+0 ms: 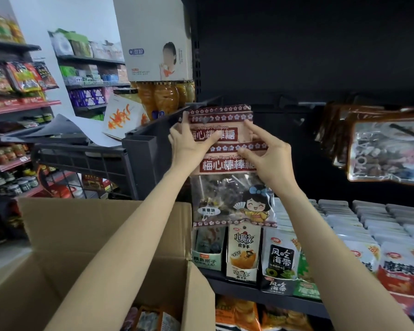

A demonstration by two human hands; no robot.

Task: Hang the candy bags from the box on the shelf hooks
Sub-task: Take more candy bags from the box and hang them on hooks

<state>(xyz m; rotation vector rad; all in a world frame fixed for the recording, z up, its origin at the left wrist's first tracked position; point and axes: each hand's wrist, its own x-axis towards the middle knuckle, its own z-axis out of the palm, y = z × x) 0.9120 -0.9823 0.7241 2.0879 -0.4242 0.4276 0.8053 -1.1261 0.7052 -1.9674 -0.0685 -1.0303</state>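
Observation:
Two plum lollipop candy bags overlap in front of the dark shelf back. The rear candy bag (221, 118) sits higher, its top hole at a shelf hook (204, 120). The front candy bag (232, 187) hangs lower, with a cartoon girl on its clear window. My left hand (189, 144) grips the bags' left edge, thumb across the front. My right hand (268, 154) pinches the right side of the bags near their headers. The open cardboard box (86, 235) stands at the lower left, with more bags (151, 318) showing inside it.
Brown snack pouches (380, 149) hang on hooks at the right. Packaged snacks (280, 256) fill the shelf below the candy bags. A dark plastic crate (86, 163) and orange drink bottles (165, 96) stand to the left. An aisle shelf (14, 91) runs along the far left.

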